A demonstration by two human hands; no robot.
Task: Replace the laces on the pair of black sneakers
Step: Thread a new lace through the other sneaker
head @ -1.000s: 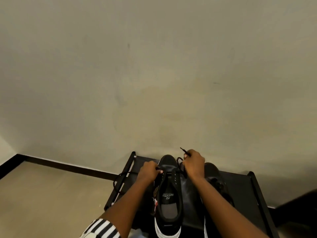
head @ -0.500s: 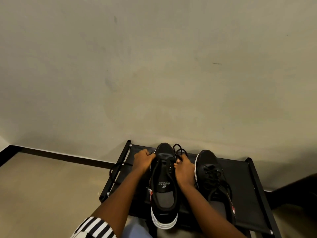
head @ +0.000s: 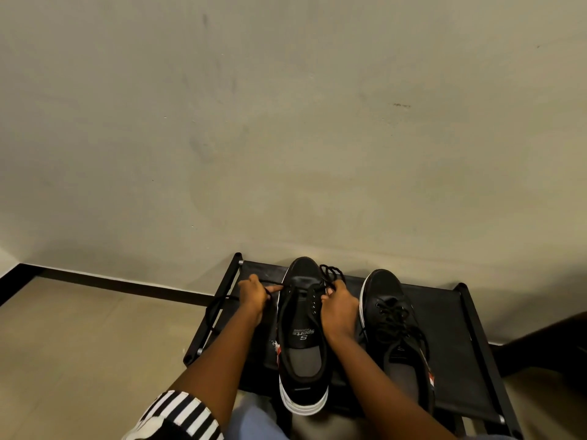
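two hands pinch one limp, light black lace: left hand at nine o'clock of the sneaker, right hand at three; grip near the tips.

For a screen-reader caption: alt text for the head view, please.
Two hands lace a black sneaker on a black rack: the left hand pulls the lace sideways, the right hand grips the other end. A second, laced sneaker stands to its right.
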